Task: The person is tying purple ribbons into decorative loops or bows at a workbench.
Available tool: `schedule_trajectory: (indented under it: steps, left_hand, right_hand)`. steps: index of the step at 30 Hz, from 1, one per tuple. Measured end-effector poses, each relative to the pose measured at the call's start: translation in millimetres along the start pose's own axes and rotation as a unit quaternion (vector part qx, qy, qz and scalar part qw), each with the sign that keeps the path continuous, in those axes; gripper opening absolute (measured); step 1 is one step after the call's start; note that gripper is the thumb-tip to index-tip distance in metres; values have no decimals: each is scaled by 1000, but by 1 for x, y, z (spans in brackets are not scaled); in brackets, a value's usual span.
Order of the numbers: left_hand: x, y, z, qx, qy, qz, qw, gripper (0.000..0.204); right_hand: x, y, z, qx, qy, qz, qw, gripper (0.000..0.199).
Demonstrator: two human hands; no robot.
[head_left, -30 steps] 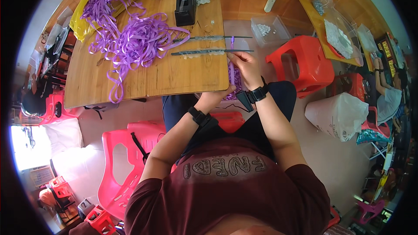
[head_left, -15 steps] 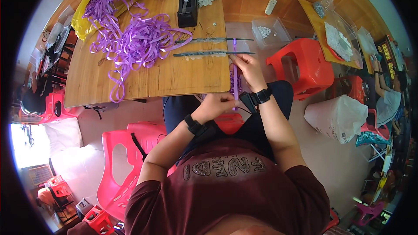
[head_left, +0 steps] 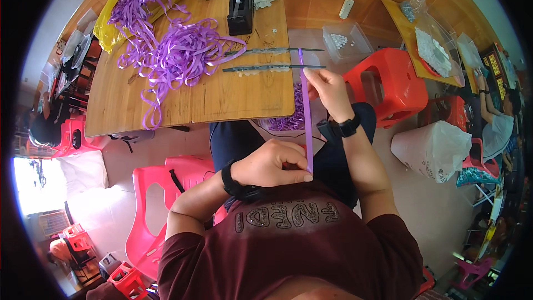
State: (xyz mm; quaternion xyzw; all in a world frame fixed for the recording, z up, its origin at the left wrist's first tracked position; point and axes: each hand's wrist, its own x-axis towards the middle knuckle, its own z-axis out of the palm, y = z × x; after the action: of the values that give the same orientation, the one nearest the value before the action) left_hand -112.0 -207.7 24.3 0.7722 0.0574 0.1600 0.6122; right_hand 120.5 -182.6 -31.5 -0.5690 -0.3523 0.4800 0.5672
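A flat purple ribbon (head_left: pixel 307 119) runs taut from two thin dark rods down toward my chest. My left hand (head_left: pixel 273 163) pinches its near end between thumb and fingers, just above my lap. Beside the nearer rod (head_left: pixel 258 69), my right hand (head_left: pixel 328 90) has thumb and forefinger closed at the ribbon's edge; whether they grip it is hard to see. The farther rod (head_left: pixel 266 51) lies parallel, and the ribbon passes round it. Both rods are fixed to the wooden table (head_left: pixel 233 100) with clear tape and stick out past its right edge.
A heap of purple ribbon (head_left: pixel 186 50) spills from a yellow bag (head_left: pixel 105 30). A black tape dispenser (head_left: pixel 240 14) stands behind the rods. Under the overhanging rods, a container of purple pieces (head_left: pixel 286 119) sits low. Right of me are a red stool (head_left: pixel 388 86) and a white sack (head_left: pixel 430 150).
My left hand has drawn the ribbon's near end toward my chest, so a longer stretch shows. My right hand has shifted slightly right beside the nearer rod.
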Motion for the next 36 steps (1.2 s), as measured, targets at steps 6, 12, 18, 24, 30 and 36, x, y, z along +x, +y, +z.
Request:
schedule_trajectory:
  steps: [6, 12, 18, 24, 30, 36]
  left_hand:
    - [9, 16, -15, -59, -1, 2, 998, 11]
    - [34, 37, -44, -29, 24, 85, 996, 13]
    - [85, 33, -102, -30, 233, 3, 972, 32]
    - [119, 6, -144, -46, 251, -76, 964, 28]
    - [141, -24, -153, 129, 143, -159, 968, 23]
    - [155, -87, -159, 440, 119, 108, 884, 18]
  right_hand:
    - [-43, -39, -12, -350, -163, -251, 888, 27]
    - [-2, -80, -12, -454, -118, -506, 724, 21]
    - [118, -90, -20, -413, -56, -499, 760, 17]
    - [158, -59, -19, -486, -126, -273, 820, 11]
    - [179, -27, -36, -373, -160, -111, 907, 22]
    - [171, 13, -35, -270, -200, 12, 942, 33]
